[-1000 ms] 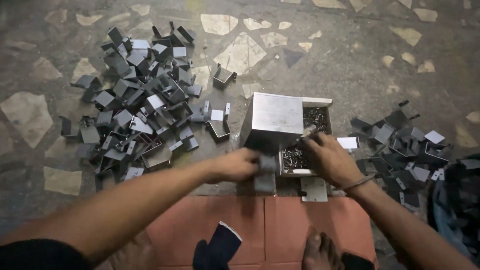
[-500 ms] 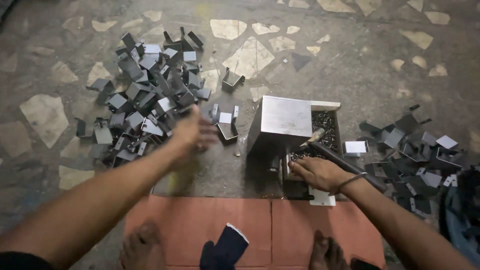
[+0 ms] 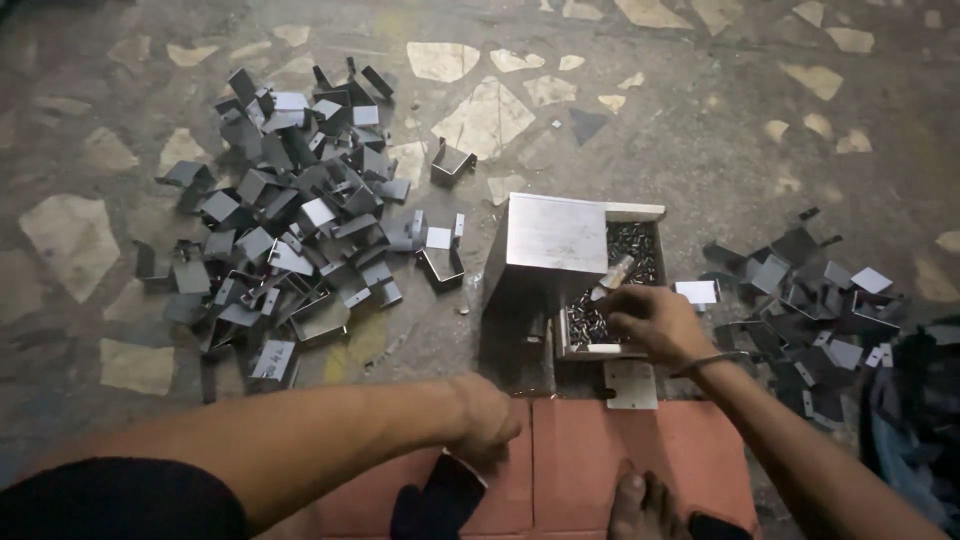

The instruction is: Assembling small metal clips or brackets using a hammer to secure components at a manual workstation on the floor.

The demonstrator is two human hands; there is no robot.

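Note:
My right hand [image 3: 650, 322] grips a small tool with a pale handle [image 3: 614, 274], its tip over the open tray of small dark screws [image 3: 632, 243] in a square metal box [image 3: 558, 235]. My left hand [image 3: 487, 422] is drawn in close to my body at the edge of the red mat [image 3: 590, 450]. Its fingers are curled just above a dark object [image 3: 440, 500], and what lies inside them is hidden.
A big heap of bent grey metal brackets [image 3: 290, 220] lies left of the box, and a smaller heap [image 3: 810, 290] lies right. A flat metal plate [image 3: 632, 385] sits at the mat's top edge. My bare foot [image 3: 635, 505] rests on the mat. The floor is stone mosaic.
My left hand went from the box out to the left heap, then pulled back to the mat near my body. My right hand stayed at the screw tray with the tool.

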